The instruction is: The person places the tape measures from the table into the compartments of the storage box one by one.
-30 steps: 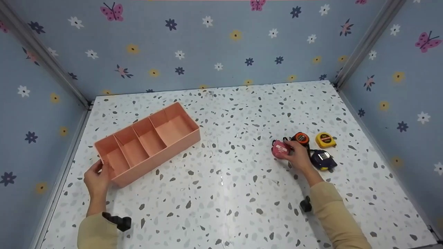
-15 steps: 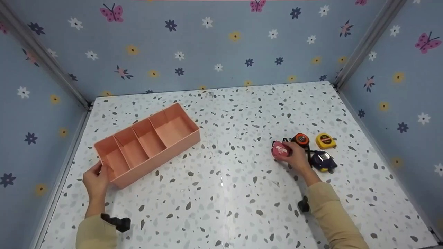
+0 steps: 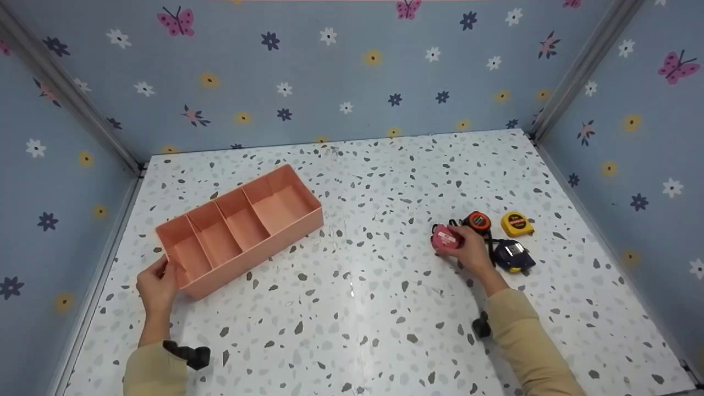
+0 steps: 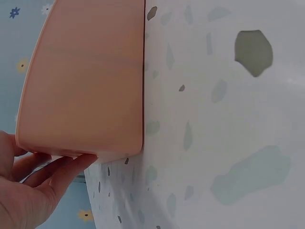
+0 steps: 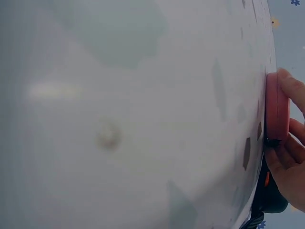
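Note:
At the left of the head view, a pink-orange divided box [image 3: 258, 253] lies at a slant on the table. My left hand [image 3: 158, 283] pinches the wall at its near left end, thumb inside and fingers outside. In the left wrist view the fingers [image 4: 66, 171] lie against the end of the box. Over on the right, my right hand [image 3: 472, 250] grips a red tape measure [image 3: 444, 237] by its sides, low at the tabletop. Right beside it are an orange-and-black tape measure [image 3: 479, 221], a dark blue tape measure [image 3: 513, 256] and a yellow tape measure [image 3: 517, 224].
The speckled white table [image 3: 352, 330] is bounded by blue flowered panels [image 3: 330, 71] at the back and both sides. Thin dividers split the box into several compartments, with nothing in them. A black strap lies between the tape measures.
My left hand and the box have shifted slightly to the right. The right hand stays at the red tape measure, almost unmoved.

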### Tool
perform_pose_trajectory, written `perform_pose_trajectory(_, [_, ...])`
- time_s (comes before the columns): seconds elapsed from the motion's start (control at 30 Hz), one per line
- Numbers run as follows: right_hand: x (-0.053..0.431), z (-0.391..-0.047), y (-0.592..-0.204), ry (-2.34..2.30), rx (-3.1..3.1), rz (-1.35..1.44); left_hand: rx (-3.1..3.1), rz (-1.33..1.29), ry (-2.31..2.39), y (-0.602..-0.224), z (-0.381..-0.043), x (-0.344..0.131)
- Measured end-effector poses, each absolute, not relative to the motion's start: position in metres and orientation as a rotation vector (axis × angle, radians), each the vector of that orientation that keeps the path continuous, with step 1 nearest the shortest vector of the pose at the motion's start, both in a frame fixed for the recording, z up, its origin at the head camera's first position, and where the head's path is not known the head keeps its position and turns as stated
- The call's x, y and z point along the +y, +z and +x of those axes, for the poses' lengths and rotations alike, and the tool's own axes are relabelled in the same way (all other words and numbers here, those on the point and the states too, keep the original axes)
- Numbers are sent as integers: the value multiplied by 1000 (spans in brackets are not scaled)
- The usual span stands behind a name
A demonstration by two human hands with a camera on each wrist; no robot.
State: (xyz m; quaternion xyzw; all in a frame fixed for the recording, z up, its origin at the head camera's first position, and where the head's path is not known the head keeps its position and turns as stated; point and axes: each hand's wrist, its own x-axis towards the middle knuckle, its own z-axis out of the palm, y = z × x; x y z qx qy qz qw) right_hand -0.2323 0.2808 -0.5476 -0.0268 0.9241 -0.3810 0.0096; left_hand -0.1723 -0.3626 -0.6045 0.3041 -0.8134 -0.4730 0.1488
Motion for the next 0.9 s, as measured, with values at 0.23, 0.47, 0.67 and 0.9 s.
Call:
perform_pose_trajectory(0.23, [282, -235, -549, -1222, 2852, -71, -2341, 851, -1367, -606, -177, -356])
perform_pose_trajectory(0.47, [282, -233, -548, -1248, 2846, -84, -2359, 863, -1423, -605, -180, -346])
perform_pose_trajectory(0.67, [281, -231, -548, -1304, 2851, -112, -2367, 801, -1426, -606, -181, -340])
perform_pose_trajectory(0.9, [282, -233, -549, -1270, 2856, -101, -2420, 787, -1407, -607, -188, -333])
